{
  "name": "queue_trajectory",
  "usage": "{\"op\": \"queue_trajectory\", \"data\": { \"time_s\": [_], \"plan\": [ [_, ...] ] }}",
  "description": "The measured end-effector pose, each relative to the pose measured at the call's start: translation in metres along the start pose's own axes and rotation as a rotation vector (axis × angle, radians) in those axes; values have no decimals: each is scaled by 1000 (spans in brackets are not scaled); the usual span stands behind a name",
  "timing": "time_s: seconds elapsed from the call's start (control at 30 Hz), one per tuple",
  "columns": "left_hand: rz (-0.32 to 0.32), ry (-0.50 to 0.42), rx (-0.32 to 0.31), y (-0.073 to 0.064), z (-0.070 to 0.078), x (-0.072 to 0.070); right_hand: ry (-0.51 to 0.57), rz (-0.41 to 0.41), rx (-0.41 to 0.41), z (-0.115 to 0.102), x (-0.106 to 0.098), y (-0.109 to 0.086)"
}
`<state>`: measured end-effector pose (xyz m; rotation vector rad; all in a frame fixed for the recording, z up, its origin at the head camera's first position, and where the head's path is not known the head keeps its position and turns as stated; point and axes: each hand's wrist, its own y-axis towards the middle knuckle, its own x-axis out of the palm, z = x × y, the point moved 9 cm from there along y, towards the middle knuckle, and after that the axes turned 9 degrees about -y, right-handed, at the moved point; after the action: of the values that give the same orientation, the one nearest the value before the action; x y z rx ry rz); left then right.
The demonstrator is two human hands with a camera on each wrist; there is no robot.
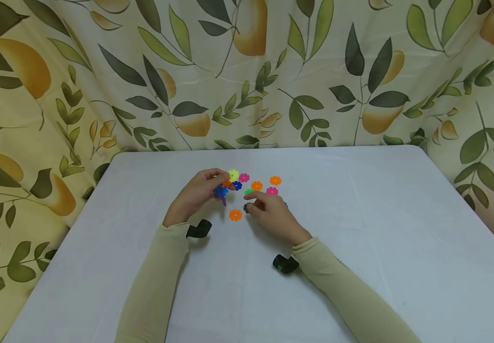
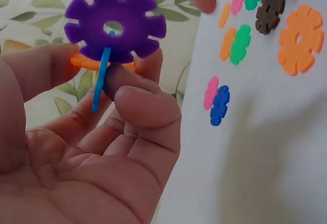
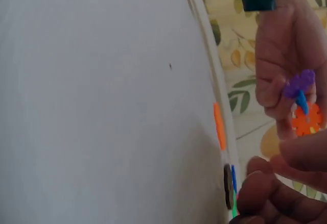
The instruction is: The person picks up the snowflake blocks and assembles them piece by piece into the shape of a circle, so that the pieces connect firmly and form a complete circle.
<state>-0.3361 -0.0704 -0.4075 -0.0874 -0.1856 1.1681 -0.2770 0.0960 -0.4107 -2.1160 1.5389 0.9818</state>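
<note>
The left hand [image 1: 197,190] pinches a small cluster of joined discs between thumb and curled fingers. In it, a purple disc [image 2: 135,27] faces the left wrist camera, a blue disc [image 2: 102,78] shows edge-on below its centre, and an orange disc [image 2: 89,60] lies behind, right at the fingertips. The right hand [image 1: 274,216] is over the surface [image 1: 401,214], its fingers loosely bent with nothing seen between them; the thumb is close beside a dark brown disc [image 2: 271,17], though whether they touch I cannot tell.

All the pieces look like thin plastic: round, flower-like, with slots cut around the rim; the purple one is glossy, with a hole in the middle. More discs in pink, green, orange and blue lie scattered around the hands. The surface is pale and matte; behind it hangs leaf-printed cloth [image 1: 238,95], softly creased.
</note>
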Motion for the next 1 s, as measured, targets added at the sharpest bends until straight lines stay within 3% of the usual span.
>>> {"op": "queue_trajectory", "data": {
  "time_s": [0.27,0.67,1.0],
  "plan": [
    [-26,-13,-15,3,-1,6,-251,-164,-129,-18,28,0],
    [-50,-5,-29,4,-4,13,-417,-162,-152,-22,36,0],
    [-43,24,-70,3,-12,16,-343,-144,-80,-12,27,2]
  ]
}}
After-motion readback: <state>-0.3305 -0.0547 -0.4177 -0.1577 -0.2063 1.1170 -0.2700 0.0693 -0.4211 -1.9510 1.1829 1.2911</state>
